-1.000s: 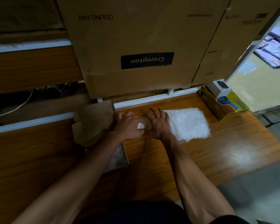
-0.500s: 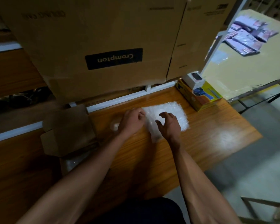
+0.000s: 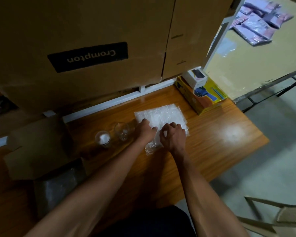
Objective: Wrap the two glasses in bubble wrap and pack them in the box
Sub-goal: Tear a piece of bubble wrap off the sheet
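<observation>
- Both your hands are on the bubble wrap, which lies flat on the desk ahead of you, slightly to your right.
- Your left hand rests on the sheet's near-left part with its fingers laid over it; whether it pinches the sheet you cannot tell.
- Your right hand has its fingers curled and looks to be pinching the near edge, where a fold of wrap bunches up toward you.
- The two glasses stand upright, side by side, just to the left of your left hand. They are off the sheet and unwrapped, so the left hand is the nearer one for fetching them.
- The open box sits farther left, beyond the glasses, with its flaps up.
- A yellow carton lies at the far right corner, apart from the sheet; nothing stands between the glasses and the wrap.
</observation>
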`<move>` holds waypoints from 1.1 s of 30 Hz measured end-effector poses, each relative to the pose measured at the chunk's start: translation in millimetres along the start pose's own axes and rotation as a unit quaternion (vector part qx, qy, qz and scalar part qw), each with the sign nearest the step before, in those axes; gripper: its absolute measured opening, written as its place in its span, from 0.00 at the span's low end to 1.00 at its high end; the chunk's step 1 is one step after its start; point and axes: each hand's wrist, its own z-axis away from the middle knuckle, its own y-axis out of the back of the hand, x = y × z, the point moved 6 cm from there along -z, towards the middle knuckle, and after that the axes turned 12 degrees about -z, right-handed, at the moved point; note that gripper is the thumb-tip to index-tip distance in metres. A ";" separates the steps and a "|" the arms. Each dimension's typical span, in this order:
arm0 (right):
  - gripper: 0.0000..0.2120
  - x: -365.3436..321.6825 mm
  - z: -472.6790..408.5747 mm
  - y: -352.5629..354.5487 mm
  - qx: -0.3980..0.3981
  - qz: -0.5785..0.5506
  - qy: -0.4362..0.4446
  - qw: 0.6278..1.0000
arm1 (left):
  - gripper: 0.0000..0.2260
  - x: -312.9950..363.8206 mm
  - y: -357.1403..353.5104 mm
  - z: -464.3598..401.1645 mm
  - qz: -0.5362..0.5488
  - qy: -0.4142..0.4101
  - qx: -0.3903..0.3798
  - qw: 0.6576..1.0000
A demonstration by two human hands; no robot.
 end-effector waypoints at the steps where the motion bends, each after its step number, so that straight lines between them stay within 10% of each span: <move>1: 0.10 1.3 0.3 0.1 0.006 -0.001 0.006 1.000 | 0.22 -1.2 -4.5 -4.6 0.024 0.005 0.006 1.000; 15: 0.14 9.9 -10.4 24.3 0.132 -0.242 -0.062 0.959 | 0.04 27.5 29.6 14.1 0.190 -0.066 0.029 0.979; 20: 0.29 5.4 -16.4 31.1 0.095 -0.462 -0.204 0.858 | 0.05 32.5 67.8 37.0 0.278 -0.086 -0.017 0.957; 26: 0.41 -33.8 -8.6 20.3 -0.150 -0.632 -0.237 0.723 | 0.08 15.8 104.0 58.7 0.369 -0.106 -0.058 0.921; 33: 0.26 -96.6 26.5 9.9 -0.275 -0.719 -0.248 0.589 | 0.10 -19.9 130.7 82.8 0.435 -0.112 -0.074 0.890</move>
